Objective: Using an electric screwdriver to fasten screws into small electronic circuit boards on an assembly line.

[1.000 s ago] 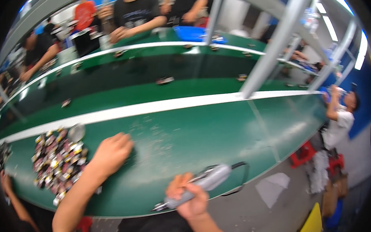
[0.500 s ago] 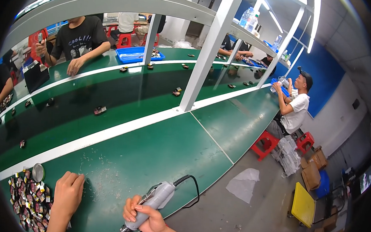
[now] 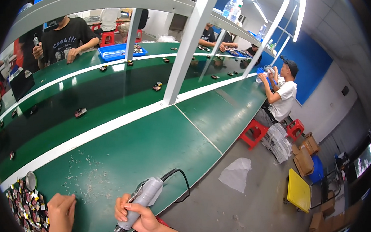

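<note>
My right hand (image 3: 136,216) is wrapped round a grey electric screwdriver (image 3: 144,198), whose chuck points down toward the near edge of the bench and whose black cord loops off its upper end. At the lower left, my left hand (image 3: 61,212) is closed, fingertips pressed together over the green bench; whatever it may hold is hidden. Just left of that hand lies a heap of small black-and-pink parts (image 3: 26,204) with white and yellow labels. A round metal tin (image 3: 31,181) stands at the heap's far edge. Tiny white bits (image 3: 90,180) are scattered beyond my left hand.
A green conveyor belt (image 3: 123,94) carrying several small parts runs beyond a white rail (image 3: 109,131) and a grey post (image 3: 186,53). Co-workers sit across the belt and at the far right (image 3: 283,96). Red stools (image 3: 253,134) and a yellow trolley (image 3: 298,191) stand on the floor.
The whole view has shifted, so the bench and co-workers appear farther left. My left hand sits lower in the picture, its fingers more curled. The screwdriver stays in my right hand.
</note>
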A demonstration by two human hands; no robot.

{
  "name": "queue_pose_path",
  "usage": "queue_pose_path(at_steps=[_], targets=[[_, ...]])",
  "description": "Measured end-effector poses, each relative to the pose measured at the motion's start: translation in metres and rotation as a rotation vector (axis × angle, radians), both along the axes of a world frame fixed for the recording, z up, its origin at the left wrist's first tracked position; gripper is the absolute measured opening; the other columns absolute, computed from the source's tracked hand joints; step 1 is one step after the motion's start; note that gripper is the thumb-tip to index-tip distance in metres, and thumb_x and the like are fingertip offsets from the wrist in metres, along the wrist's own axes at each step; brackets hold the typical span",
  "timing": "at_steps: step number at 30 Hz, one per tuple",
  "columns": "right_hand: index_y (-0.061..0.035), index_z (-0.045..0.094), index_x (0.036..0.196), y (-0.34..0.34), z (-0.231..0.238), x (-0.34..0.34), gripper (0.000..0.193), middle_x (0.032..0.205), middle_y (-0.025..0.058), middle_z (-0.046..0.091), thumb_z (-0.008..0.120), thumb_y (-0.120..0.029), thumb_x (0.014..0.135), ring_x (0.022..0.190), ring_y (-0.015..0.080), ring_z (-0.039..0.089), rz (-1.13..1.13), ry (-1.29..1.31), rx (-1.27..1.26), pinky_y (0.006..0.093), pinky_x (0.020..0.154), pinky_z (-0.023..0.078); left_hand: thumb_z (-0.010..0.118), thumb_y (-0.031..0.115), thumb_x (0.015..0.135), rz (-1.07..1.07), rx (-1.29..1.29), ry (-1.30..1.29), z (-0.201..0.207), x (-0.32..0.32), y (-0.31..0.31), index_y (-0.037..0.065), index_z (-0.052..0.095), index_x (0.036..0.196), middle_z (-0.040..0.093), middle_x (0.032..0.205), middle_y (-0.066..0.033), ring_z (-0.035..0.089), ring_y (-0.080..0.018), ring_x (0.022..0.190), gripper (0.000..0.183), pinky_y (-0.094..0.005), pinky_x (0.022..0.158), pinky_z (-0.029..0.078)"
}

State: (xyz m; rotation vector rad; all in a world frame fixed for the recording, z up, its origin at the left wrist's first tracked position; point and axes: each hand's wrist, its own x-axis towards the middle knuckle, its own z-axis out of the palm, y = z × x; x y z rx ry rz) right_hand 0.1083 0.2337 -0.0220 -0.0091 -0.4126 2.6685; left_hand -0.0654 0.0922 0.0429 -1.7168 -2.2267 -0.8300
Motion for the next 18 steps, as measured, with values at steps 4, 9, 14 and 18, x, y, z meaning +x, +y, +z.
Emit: queue_pose_path(at_steps=[4, 9, 14, 18], targets=[[-0.0066, 0.047, 0.081, -0.002, 0.000, 0.003, 0.013, 0.075, 0.0034, 0.042, 0.053, -0.015, 0.088, 0.064, 0.0120, 0.044, -0.052, -0.041, 0.021, 0.0273, 0.065, 0.035, 0.068, 0.002, 0.077, -0.063, -0.132, -0.225, 0.016, 0.030, -0.014, -0.002, 0.065, 0.085, 0.063, 0.076, -0.0143, 0.060, -0.0294, 0.069, 0.009, -0.0359, 0.064, 0.047], [-0.0070, 0.049, 0.082, -0.007, 0.022, 0.009, 0.013, 0.071, 0.0015, 0.042, 0.053, -0.018, 0.088, 0.059, 0.0113, 0.042, -0.111, -0.018, -0.013, 0.0271, 0.062, 0.035, 0.063, -0.003, 0.080, -0.016, -0.016, -0.426, 0.000, 0.066, -0.031, -0.003, 0.064, 0.081, 0.062, 0.071, -0.0120, 0.057, -0.0214, 0.060, 0.002, -0.0296, 0.057, 0.045], [-0.0064, 0.050, 0.082, -0.006, 0.047, 0.005, 0.012, 0.063, 0.0027, 0.041, 0.050, -0.017, 0.088, 0.054, 0.0122, 0.040, -0.177, 0.084, -0.060, 0.0280, 0.057, 0.035, 0.055, 0.011, 0.090, 0.167, 0.092, -0.905, -0.034, 0.091, -0.050, -0.004, 0.058, 0.071, 0.061, 0.065, -0.0113, 0.056, -0.0177, 0.055, 0.024, -0.0285, 0.051, 0.043], [-0.0079, 0.047, 0.080, 0.002, 0.067, 0.012, 0.010, 0.059, -0.0002, 0.040, 0.048, -0.016, 0.085, 0.045, 0.0091, 0.036, -0.384, 0.009, 0.063, 0.0272, 0.048, 0.036, 0.043, 0.009, 0.097, -0.081, 0.271, -1.316, -0.039, 0.103, -0.019, -0.002, 0.058, 0.079, 0.063, 0.071, -0.0094, 0.057, -0.0133, 0.059, 0.026, -0.0244, 0.053, 0.045]])
